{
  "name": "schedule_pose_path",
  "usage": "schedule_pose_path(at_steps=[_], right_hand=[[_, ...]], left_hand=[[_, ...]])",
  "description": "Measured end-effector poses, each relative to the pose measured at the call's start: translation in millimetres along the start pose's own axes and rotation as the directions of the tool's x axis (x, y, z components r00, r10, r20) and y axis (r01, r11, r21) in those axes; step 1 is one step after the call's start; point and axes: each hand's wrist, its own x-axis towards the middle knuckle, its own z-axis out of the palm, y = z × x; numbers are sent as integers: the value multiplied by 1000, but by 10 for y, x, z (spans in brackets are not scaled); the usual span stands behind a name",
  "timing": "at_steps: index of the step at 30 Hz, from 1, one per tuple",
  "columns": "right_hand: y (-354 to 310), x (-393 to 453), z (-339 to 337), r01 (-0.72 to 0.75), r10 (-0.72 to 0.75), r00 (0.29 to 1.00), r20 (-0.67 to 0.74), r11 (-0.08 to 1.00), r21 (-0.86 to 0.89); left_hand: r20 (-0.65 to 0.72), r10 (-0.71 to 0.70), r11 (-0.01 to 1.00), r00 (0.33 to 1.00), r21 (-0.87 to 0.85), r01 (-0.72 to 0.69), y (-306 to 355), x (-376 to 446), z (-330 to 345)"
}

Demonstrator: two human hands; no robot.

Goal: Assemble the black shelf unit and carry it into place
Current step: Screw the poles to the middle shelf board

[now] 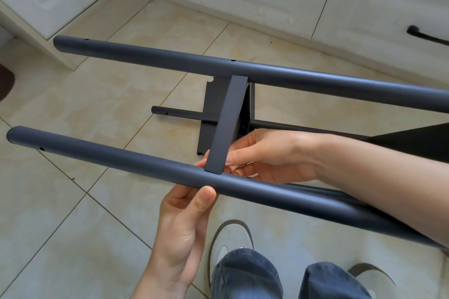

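Two round black tubes (pixel 170 60) span the frame, joined at centre by one flat crossbar (pixel 227 124). Left hand (pixel 184 221) grips the lower tube; right hand (pixel 264 155) pinches the crossbar's lower end. More shelf parts (pixel 213 114) lie on the floor (pixel 73 201); assembly looks early, carrying remains.

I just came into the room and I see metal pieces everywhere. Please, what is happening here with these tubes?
A person is putting together a dark metal frame above the tiled floor. The left hand grips the near tube from below. The right hand pinches the lower end of the flat crossbar, which spans between the near tube and the far tube. More black parts lie on the floor beneath, in front of white cabinets. Whether the crossbar is fastened cannot be told.
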Motion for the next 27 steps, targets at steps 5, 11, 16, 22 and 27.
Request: schedule_pose_path(at_steps=[5, 11, 16, 22, 27], right_hand=[[-2, -4, 0, 66, -65, 998, 25, 998, -2], [3, -4, 6, 67, -67, 998, 5, 997, 24], [-4, -9, 34, 63, -63, 998, 9, 996, 57], [29, 25, 76, 37, -36, 999, -15, 999, 35], [38, 5, 56, 10, -10, 1000, 8, 999, 40]], left_hand=[[10, 0, 1000, 1000, 11, 0, 10, 10, 4], [15, -5, 1000, 1000, -10, 5, 7, 13, -4], [16, 7, 1000, 1000, -3, -7, -13, 15, -21], [12, 5, 1000, 1000, -3, -5, -25, 20, -30], [12, -8, 1000, 1000, -5, 9, -16, 17, -35]])
